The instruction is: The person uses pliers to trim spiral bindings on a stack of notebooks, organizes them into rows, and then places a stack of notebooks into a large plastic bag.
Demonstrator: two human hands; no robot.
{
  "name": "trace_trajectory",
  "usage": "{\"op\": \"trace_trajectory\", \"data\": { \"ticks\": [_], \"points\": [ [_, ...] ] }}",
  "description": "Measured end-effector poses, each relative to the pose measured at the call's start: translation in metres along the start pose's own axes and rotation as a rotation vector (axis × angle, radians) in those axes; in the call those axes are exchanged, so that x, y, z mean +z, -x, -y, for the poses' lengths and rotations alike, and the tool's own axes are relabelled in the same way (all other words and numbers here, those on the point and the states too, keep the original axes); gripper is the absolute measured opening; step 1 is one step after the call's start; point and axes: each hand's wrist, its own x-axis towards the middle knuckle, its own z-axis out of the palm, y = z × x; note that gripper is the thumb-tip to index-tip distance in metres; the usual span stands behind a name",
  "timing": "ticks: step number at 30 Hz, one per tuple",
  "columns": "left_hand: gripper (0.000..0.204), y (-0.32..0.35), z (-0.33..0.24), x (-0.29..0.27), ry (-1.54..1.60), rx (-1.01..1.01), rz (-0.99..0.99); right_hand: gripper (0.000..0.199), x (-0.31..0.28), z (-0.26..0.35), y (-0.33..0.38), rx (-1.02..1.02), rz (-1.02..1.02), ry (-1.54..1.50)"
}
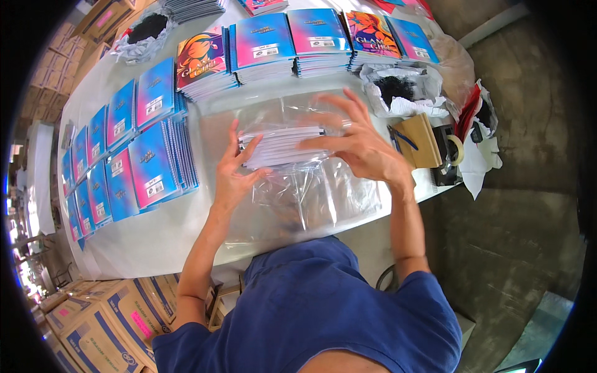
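A stack of notebooks, edge pages up, stands in front of me on a clear plastic sheet spread over the table. My left hand grips the left end of the stack, thumb on the near side and fingers at the far side. Over the right end hovers my right hand, its fingers spread and partly blurred, with the thumb side close to the pages. Plastic folds lie around the stack's near side and between it and my body.
Spiral notebooks with blue-pink covers stand in rows on the left; more piles line the far side. Right of the plastic are crumpled paper with black coils, a wooden block, pliers and a tape dispenser. Cartons sit lower left.
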Motion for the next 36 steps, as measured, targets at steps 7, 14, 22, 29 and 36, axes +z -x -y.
{"op": "trace_trajectory", "data": {
  "ticks": [7,14,22,29,36],
  "points": [
    [0.072,-0.001,-0.005,-0.001,-0.057,-0.032,0.013,0.015,-0.067,0.031,-0.036,-0.190,0.045,0.214],
    [0.075,0.003,0.006,0.001,-0.024,-0.050,0.005,0.004,-0.055,-0.010,-0.037,-0.109,-0.211,-0.179],
    [0.071,-0.004,0.001,0.000,-0.075,0.021,0.059,0.038,-0.007,-0.001,-0.089,0.096,0.166,0.214],
    [0.066,-0.003,0.001,0.000,0.031,-0.003,0.052,0.021,-0.026,-0.060,-0.004,0.258,-0.529,-0.640],
    [0.060,-0.002,-0.001,0.005,0.102,-0.101,-0.043,0.070,0.078,-0.065,0.026,0.154,-0.241,-0.559]
  ]
}}
